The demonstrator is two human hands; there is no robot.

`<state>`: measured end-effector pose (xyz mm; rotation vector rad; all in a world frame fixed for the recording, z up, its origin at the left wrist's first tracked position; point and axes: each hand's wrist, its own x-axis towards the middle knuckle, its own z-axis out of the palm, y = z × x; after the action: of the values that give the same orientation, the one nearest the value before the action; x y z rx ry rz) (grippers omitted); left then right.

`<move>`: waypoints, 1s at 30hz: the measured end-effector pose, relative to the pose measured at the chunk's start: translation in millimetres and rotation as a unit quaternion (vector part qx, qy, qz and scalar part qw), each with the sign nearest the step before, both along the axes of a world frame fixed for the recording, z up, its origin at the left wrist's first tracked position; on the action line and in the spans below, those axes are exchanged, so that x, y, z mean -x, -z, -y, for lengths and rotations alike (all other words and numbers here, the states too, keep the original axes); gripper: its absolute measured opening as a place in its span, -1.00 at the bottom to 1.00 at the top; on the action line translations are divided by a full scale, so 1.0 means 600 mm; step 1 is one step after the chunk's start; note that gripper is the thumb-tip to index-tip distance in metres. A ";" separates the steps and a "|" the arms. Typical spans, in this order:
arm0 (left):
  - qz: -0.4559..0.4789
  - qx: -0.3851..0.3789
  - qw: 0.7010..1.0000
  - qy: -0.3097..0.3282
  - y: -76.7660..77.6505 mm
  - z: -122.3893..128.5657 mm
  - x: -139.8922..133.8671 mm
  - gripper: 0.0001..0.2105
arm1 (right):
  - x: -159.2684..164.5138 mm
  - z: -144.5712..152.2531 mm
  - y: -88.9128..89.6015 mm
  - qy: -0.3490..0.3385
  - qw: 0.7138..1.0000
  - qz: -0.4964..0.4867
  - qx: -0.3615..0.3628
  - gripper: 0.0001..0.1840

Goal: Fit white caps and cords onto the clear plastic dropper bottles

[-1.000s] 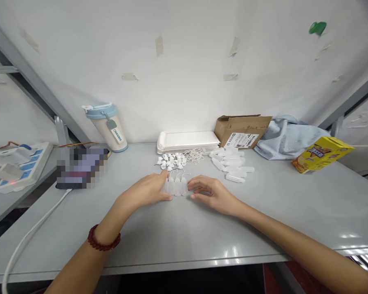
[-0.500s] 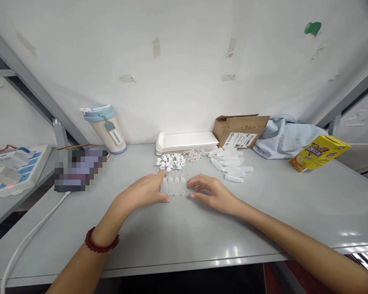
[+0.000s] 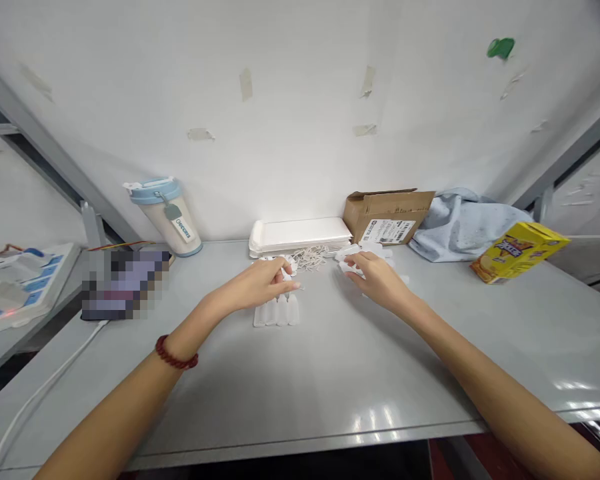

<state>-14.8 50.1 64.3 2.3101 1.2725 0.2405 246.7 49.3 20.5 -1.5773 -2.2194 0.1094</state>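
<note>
Nearest on the grey, smooth table [image 3: 300, 380], the row of four translucent white plastic tubes [image 3: 282, 312] now lies released by both hands. Beyond it, the left hand [image 3: 263, 283] has shifted to the small white plastic caps [image 3: 293, 264], partly blocking them; the right hand [image 3: 379, 277] has shifted to the loose translucent tubes [image 3: 377, 250]. Whether either hand pinches anything, I cannot tell. Thin white strings [image 3: 311, 259] lie between; behind sits a brown cardboard box [image 3: 397, 208].
</note>
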 end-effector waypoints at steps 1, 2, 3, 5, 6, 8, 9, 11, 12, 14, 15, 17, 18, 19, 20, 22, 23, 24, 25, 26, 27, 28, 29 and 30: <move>-0.004 -0.030 1.000 0.005 0.004 -0.013 -0.013 -0.71 | -0.001 -0.001 0.001 0.009 1.000 0.028 0.002 -0.77; -0.016 -0.063 0.998 0.008 0.008 -0.027 -0.025 -0.76 | -0.001 -0.002 0.001 0.014 0.998 0.056 0.005 -0.76; -0.037 -0.099 0.994 0.005 0.012 -0.041 -0.038 -0.79 | 0.001 -0.001 0.000 0.017 0.996 0.084 0.009 -0.75; -0.063 -0.157 0.986 -0.011 0.021 -0.066 -0.061 -0.80 | 0.007 0.002 0.000 0.023 0.991 0.132 0.020 -0.73; -0.066 -0.172 0.983 -0.017 0.024 -0.076 -0.071 -0.78 | 0.011 0.004 -0.001 0.024 0.988 0.149 0.025 -0.73; -0.064 -0.186 0.980 -0.023 0.030 -0.093 -0.088 -0.75 | 0.019 0.008 -0.001 0.018 0.984 0.175 0.031 -0.75; -0.062 -0.188 0.980 -0.023 0.033 -0.099 -0.095 -0.74 | 0.022 0.011 -0.001 0.013 0.982 0.185 0.030 -0.75; -0.056 -0.190 0.980 -0.023 0.037 -0.108 -0.107 -0.76 | 0.028 0.015 0.000 0.005 0.979 0.200 0.029 -0.77; -0.050 -0.189 0.980 -0.023 0.039 -0.111 -0.111 -0.79 | 0.031 0.017 0.000 0.002 0.978 0.205 0.029 -0.77; -0.030 -0.186 0.982 -0.026 0.039 -0.118 -0.115 -0.83 | 0.034 0.021 0.001 -0.004 0.978 0.207 0.030 -0.78; -0.015 -0.184 0.982 -0.029 0.037 -0.121 -0.115 -0.83 | 0.035 0.022 0.002 -0.008 0.978 0.207 0.029 -0.79; 0.023 -0.178 0.983 -0.040 0.031 -0.128 -0.112 -0.82 | 0.037 0.022 0.005 -0.017 0.978 0.206 0.024 -0.80; 0.044 -0.175 0.982 -0.048 0.027 -0.131 -0.110 -0.82 | 0.037 0.023 0.006 -0.020 0.978 0.206 0.020 -0.81; 0.060 -0.176 0.981 -0.056 0.023 -0.134 -0.106 -0.81 | 0.037 0.022 0.009 -0.023 0.978 0.206 0.016 -0.81; 0.084 -0.173 0.979 -0.068 0.020 -0.136 -0.103 -0.80 | 0.038 0.022 0.011 -0.026 0.978 0.207 0.010 -0.82; 0.174 -0.142 0.969 -0.108 0.017 -0.140 -0.096 -0.78 | 0.038 0.022 0.015 -0.031 0.977 0.213 0.000 -0.84; 0.227 -0.119 0.958 -0.130 0.016 -0.141 -0.093 -0.77 | 0.039 0.022 0.017 -0.033 0.976 0.217 -0.004 -0.84; 0.277 -0.097 0.944 -0.150 0.017 -0.142 -0.091 -0.76 | 0.040 0.022 0.018 -0.034 0.975 0.221 -0.008 -0.84; 0.315 -0.079 0.931 -0.166 0.017 -0.143 -0.090 -0.76 | 0.040 0.022 0.020 -0.035 0.974 0.223 -0.011 -0.84; 0.341 -0.068 0.921 -0.175 0.018 -0.143 -0.090 -0.75 | 0.041 0.022 0.021 -0.034 0.974 0.224 -0.013 -0.84; 0.357 -0.067 0.915 -0.177 0.018 -0.144 -0.090 -0.75 | 0.041 0.022 0.021 -0.034 0.974 0.225 -0.014 -0.84; 0.375 -0.068 0.908 -0.175 0.018 -0.144 -0.090 -0.74 | 0.041 0.022 0.022 -0.034 0.974 0.225 -0.016 -0.84; 0.401 -0.066 0.897 -0.172 0.018 -0.144 -0.091 -0.73 | 0.041 0.022 0.022 -0.034 0.973 0.226 -0.017 -0.84; 0.427 -0.066 0.886 -0.169 0.017 -0.144 -0.091 -0.73 | 0.041 0.023 0.023 -0.034 0.973 0.226 -0.017 -0.84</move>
<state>40.0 136.6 54.0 1.6856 1.1575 1.3268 222.3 35.6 7.0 -1.6323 -2.5979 -0.2977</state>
